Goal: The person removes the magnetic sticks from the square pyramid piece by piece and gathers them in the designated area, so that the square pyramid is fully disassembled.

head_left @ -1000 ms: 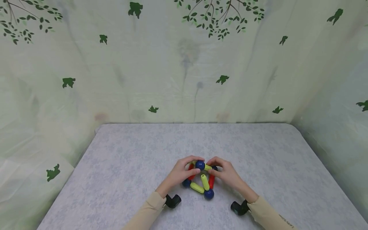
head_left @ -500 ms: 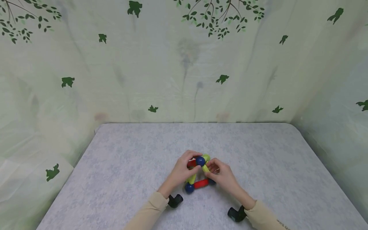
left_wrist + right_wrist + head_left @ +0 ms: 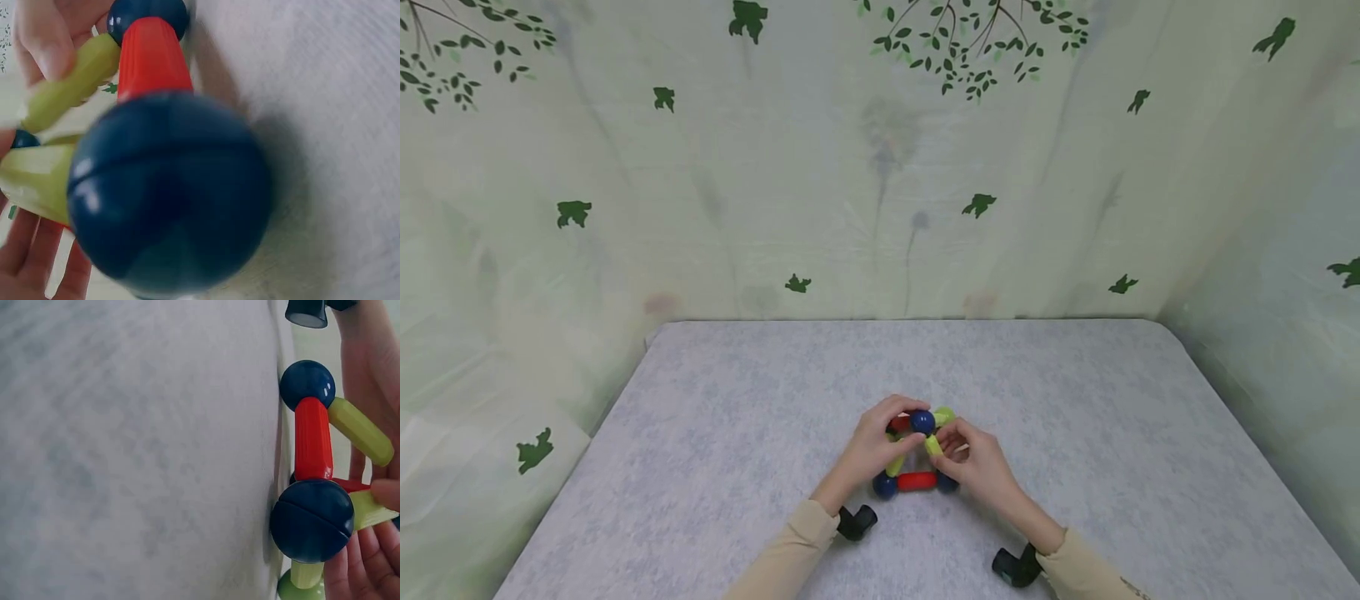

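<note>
A frame of toy magnetic rods and balls stands on the table in front of me. My left hand [image 3: 874,442] grips the blue ball [image 3: 922,422] at its top between thumb and fingers. Just below that ball, my right hand [image 3: 981,462] pinches a yellow-green rod [image 3: 933,446]. Along the near side a red rod [image 3: 917,481] joins two lower blue balls, the left one [image 3: 885,486] and the right one [image 3: 947,482]. From the left lower ball another yellow-green rod [image 3: 37,178] slants upward. A light green ball [image 3: 943,414] sits behind, partly hidden by the frame.
The table [image 3: 760,392] has a grey mottled cover and reaches back to a hanging cloth [image 3: 820,167] with printed leaves. Black wrist cameras, left [image 3: 858,523] and right [image 3: 1017,567], hang under the forearms close to the tabletop.
The frame has been turned: a red rod now lies along the near side, where a yellow-green one was. The green ball has come into view behind, and the right hand has shifted slightly nearer.
</note>
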The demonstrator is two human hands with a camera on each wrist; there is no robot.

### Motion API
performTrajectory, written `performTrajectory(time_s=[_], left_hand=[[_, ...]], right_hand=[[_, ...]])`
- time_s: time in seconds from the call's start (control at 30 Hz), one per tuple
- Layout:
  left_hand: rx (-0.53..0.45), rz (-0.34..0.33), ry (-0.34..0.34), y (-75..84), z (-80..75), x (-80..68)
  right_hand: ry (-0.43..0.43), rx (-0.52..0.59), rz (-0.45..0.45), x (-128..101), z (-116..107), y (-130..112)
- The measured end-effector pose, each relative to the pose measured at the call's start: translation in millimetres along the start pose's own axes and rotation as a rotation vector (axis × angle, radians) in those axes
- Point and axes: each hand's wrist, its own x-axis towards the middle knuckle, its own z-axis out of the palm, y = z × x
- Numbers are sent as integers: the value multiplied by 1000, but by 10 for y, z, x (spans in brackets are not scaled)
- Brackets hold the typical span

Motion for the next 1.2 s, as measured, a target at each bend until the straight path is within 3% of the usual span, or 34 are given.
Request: performTrajectory(time_s=[0.1,0.2,0.37,0.5,0.77,0.97,1.2], left_hand=[[2,2,-7,7,-32,8],[6,39,-38,2,-36,12],[-4,56,-66,1,-35,-5],[-5,49,-72,19,-36,-1],[-18,11,-82,24,-16,-2],[-19,1,-63,21,-6,-8],[68,1,-74,48,-29,-11]], right_hand=[[-31,7,-13,-26,-17,-3],[-53,41,32,-33,-66,14],[5,95,51,69,-145,69],[28,29,-13,193,-175,106],[-103,-34,-71,279,-195,148],[-101,-57,-112,237,-187,141],[-55,-70,-119,151,-138,119]])
